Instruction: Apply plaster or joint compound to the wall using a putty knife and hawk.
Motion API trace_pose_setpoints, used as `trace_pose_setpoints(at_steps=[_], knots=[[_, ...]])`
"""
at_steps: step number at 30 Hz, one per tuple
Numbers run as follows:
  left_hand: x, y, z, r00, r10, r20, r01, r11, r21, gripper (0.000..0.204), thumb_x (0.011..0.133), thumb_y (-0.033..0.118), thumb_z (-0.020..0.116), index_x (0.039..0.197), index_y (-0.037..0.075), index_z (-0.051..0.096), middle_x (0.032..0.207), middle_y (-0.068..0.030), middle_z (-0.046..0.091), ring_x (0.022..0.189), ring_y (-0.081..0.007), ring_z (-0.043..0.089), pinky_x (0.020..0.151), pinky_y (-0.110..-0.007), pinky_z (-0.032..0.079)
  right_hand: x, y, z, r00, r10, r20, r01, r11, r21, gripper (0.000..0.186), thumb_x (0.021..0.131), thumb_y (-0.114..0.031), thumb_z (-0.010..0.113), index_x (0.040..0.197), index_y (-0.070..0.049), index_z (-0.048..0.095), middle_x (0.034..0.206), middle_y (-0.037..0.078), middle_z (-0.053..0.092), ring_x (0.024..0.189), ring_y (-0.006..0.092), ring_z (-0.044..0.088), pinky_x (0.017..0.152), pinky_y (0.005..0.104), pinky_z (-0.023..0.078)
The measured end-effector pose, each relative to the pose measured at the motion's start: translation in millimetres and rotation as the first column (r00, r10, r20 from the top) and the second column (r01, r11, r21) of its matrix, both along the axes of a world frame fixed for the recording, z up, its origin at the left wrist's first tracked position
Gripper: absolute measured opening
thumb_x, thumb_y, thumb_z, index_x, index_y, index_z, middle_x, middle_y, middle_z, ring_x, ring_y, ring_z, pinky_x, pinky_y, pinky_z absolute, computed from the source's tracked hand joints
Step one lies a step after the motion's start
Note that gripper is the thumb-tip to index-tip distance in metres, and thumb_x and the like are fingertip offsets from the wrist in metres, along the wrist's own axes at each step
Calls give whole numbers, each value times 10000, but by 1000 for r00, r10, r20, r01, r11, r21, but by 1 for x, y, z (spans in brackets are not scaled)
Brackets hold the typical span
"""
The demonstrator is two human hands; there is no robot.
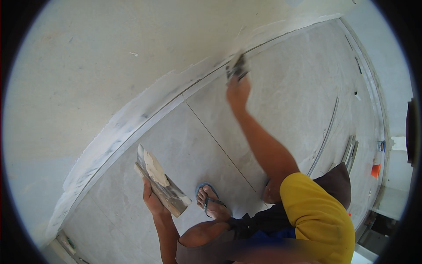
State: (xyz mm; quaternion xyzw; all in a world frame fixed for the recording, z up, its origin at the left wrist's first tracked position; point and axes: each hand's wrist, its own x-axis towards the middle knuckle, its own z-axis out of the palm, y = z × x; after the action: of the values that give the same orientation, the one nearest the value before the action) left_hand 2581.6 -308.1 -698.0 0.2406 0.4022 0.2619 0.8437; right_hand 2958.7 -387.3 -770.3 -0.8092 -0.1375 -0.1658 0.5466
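Note:
My left hand (152,199) is closed round the edge of a wide flat plastering blade (175,196), held tilted above the floor. A thick lump of off-white putty (155,168) lies on its face. My right arm reaches far forward, and my right hand (238,89) grips a putty knife (238,65), smeared by motion. The knife is at the foot of the wall (110,66), by the seam with the floor; whether its edge touches the wall is hard to tell. A pale band of fresh putty (127,115) runs along the wall's base, with grey patches in it.
My foot in a flip-flop (210,200) stands on the grey floor (272,88), which a dark straight joint (215,140) crosses. Long metal strips (325,136) lie to the right. Farther right are an orange container (375,170) and a small blue can (381,146) by the other wall.

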Motion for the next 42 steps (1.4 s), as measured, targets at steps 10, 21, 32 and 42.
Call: trace_pose_setpoints(at_steps=[10, 21, 32, 42], knots=[[-10, 1, 4, 996, 72, -57, -75, 996, -54, 394, 1011, 345, 370, 1217, 34, 499, 1007, -110, 613, 866, -227, 603, 759, -359, 502, 134, -21, 79, 544, 334, -769, 146, 865, 479, 235, 865, 4, 398, 1055, 47, 530, 965, 175, 605, 793, 293, 639, 648, 433, 620], [-6, 2, 13, 994, 58, -97, -58, 998, 8, 390, 1011, 349, 373, 1204, 39, 507, 981, -105, 610, 848, -217, 601, 742, -350, 502, 123, -43, 121, 811, 255, -527, 29, 881, 472, 233, 870, -81, 460, 1021, 68, 556, 925, 142, 610, 789, 273, 637, 673, 429, 612], [-11, 4, 10, 991, 73, -111, -71, 997, 20, 394, 1012, 351, 372, 1206, 35, 504, 968, -101, 612, 837, -212, 602, 732, -345, 503, 74, 24, -23, 985, -56, 162, 80, 986, -147, 470, 799, -36, 525, 1264, 28, 494, 963, 277, 629, 886, 453, 588, 769, 477, 460], [7, -1, 18, 982, 77, -173, -73, 997, 29, 393, 1011, 361, 379, 1173, 34, 524, 931, -99, 613, 804, -195, 600, 701, -321, 501, -145, 83, 20, 960, 268, 80, -268, 963, -13, 638, 756, 57, 545, 1376, 48, 395, 1010, 206, 584, 871, 330, 537, 766, 397, 447]])
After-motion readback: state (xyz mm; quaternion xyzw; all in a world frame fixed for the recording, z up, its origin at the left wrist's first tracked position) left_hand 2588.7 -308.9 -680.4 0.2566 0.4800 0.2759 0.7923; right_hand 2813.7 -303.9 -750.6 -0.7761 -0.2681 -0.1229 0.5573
